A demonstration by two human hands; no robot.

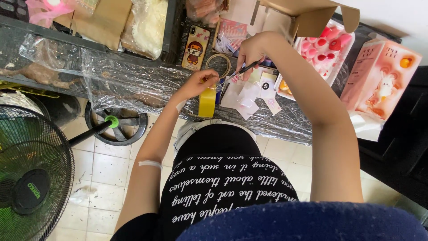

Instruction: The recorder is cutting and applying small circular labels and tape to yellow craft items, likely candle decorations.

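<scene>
My left hand [199, 83] grips the top of a yellow roll of tape [207, 101] that stands on edge at the table's front. A strip of clear tape runs from the roll toward my right hand [250, 52]. That hand holds dark scissors [243, 70], their tips pointing left at the strip. Small white paper pieces [249, 96] lie just beyond the roll.
Clear plastic sheet [129, 80] covers the table. A phone in a cartoon case [195, 47], a tape ring [218, 64], an open cardboard box [307, 15], a tray of pink pieces [327, 49] and a pink carton [381, 78] lie around. A green fan [33, 178] stands on the floor at left.
</scene>
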